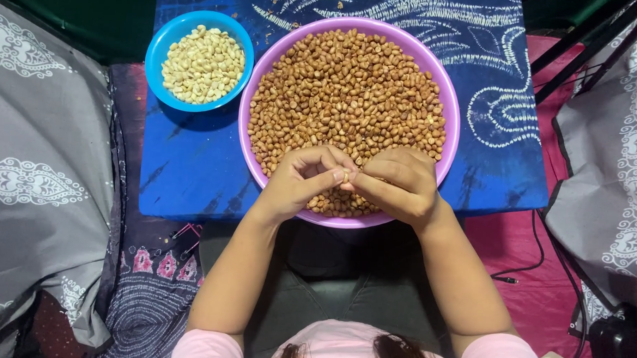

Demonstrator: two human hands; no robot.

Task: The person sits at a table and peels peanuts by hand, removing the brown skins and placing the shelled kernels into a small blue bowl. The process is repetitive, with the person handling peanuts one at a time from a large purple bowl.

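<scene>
A wide purple bowl (447,145) sits at the middle of the bench (191,174), filled nearly to its rim with brown, skin-on peanuts (346,88). At about ten o'clock from it, almost touching its rim, stands a smaller blue bowl (159,50) holding a heap of pale, skinned peanuts (202,63).

Both hands meet over the six o'clock edge of the purple bowl. The left hand (301,182) is curled, thumb and fingertips drawn together, and the right hand (399,183) is curled the same way against it; between their touching fingertips they pinch a single peanut (346,176), small and mostly hidden, so its state cannot be told. It lies just above the heap of brown nuts, well apart from the blue bowl.

Both bowls are round and look like smooth, glossy plastic. The brown nuts are oval and matt with a reddish skin; the pale ones are cream and smooth. The bench is covered by a dark blue cloth (497,107) with white wavy, leaf-like patterns. Grey fabric (37,155) with white ornaments lies at nine and three o'clock, and a pink cloth (541,278) at four o'clock carries a black cable (538,257).
</scene>
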